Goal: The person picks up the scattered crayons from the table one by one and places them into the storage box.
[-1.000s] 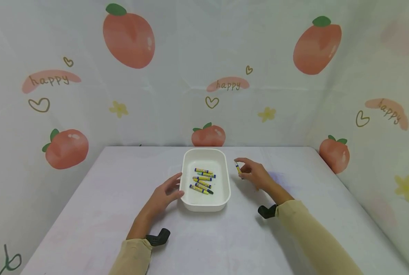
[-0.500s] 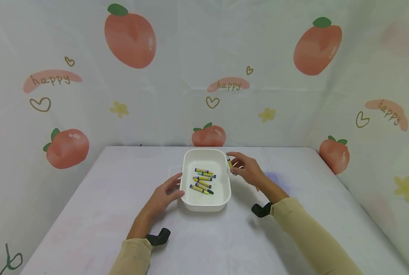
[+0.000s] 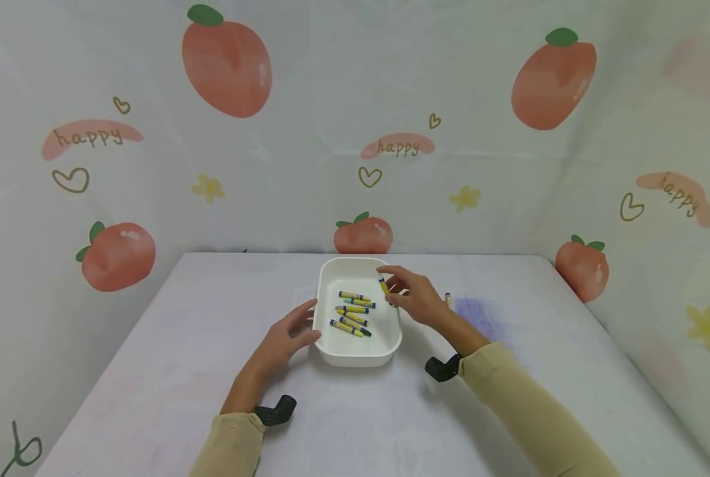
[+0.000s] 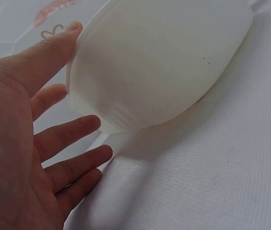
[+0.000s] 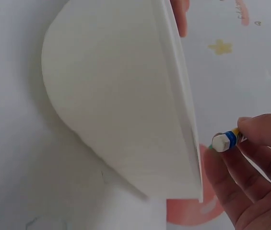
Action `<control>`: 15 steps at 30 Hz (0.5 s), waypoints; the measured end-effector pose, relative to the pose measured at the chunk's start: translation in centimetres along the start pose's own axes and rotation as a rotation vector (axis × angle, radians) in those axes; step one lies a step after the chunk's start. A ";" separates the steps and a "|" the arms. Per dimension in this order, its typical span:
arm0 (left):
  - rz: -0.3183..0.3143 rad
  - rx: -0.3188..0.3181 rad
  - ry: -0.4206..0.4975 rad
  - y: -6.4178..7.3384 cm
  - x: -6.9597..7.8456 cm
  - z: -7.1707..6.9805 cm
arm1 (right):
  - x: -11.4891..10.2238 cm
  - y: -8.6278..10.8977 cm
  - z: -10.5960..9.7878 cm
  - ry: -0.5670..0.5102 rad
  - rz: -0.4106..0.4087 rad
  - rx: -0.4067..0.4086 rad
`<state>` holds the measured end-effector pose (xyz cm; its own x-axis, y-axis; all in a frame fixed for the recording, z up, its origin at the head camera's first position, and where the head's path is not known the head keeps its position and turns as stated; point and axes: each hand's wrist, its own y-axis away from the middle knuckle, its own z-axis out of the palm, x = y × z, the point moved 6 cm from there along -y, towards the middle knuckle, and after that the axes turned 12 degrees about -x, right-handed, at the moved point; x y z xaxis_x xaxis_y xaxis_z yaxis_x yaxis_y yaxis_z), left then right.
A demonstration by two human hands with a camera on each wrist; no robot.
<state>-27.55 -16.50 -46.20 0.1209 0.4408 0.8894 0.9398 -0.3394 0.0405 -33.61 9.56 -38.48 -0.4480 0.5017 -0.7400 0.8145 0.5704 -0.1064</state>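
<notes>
A white plastic tray (image 3: 369,346) stands in the middle of the table, with several yellow-and-blue wrapped crayons (image 3: 352,310) lying inside. At its left side, my left hand (image 3: 280,341) touches the rim. The left wrist view shows the thumb against the tray edge and relaxed, spread fingers beside the wall. Over the tray's right rim, my right hand (image 3: 417,298) pinches a crayon (image 3: 384,285) between thumb and fingers, clear of the tray floor. In the right wrist view the held crayon (image 5: 224,142) points its white end toward the camera, beside the tray's outer wall.
One more crayon (image 3: 447,300) is on the table right of the tray, partly hidden by the right arm. A purple smudge (image 3: 480,318) marks the cloth near it. A patterned curtain (image 3: 307,152) rises behind the table's back edge.
My right hand has moved left with the crayon, from beside the tray to over its right rim. The table crayon shows more now. My left hand stays put.
</notes>
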 end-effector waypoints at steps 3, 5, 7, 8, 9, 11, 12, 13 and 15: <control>0.006 0.000 0.002 0.0 0.1 -0.1 | -0.2 -0.2 0.6 0.000 0.019 -0.017; 0.012 -0.001 -0.001 0.0 0.1 -0.1 | -0.3 -0.3 1.0 0.008 0.032 -0.029; 0.014 -0.001 -0.004 0.0 0.1 -0.1 | -0.4 -0.4 1.3 0.019 0.041 -0.038; 0.015 -0.001 -0.004 0.0 0.2 -0.1 | -0.6 -0.5 1.4 0.031 0.040 -0.041; 0.015 -0.001 -0.002 0.0 0.2 -0.1 | -0.7 -0.5 1.5 0.043 0.033 -0.043; 0.013 0.000 -0.003 0.0 0.2 -0.1 | -1.0 -0.5 1.6 0.064 0.031 -0.047; 0.011 0.001 -0.003 0.1 0.2 -0.1 | -1.1 -0.6 1.7 0.072 0.027 -0.050; 0.010 0.002 -0.003 0.1 0.2 -0.1 | -1.2 -0.6 1.8 0.079 0.023 -0.051; 0.010 0.004 -0.003 0.1 0.3 -0.1 | -1.4 -0.7 1.9 0.094 0.017 -0.056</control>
<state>-27.43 -16.48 -45.89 0.1311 0.4399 0.8884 0.9399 -0.3401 0.0297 -32.83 7.19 -38.62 -0.4688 0.5692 -0.6754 0.8018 0.5950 -0.0551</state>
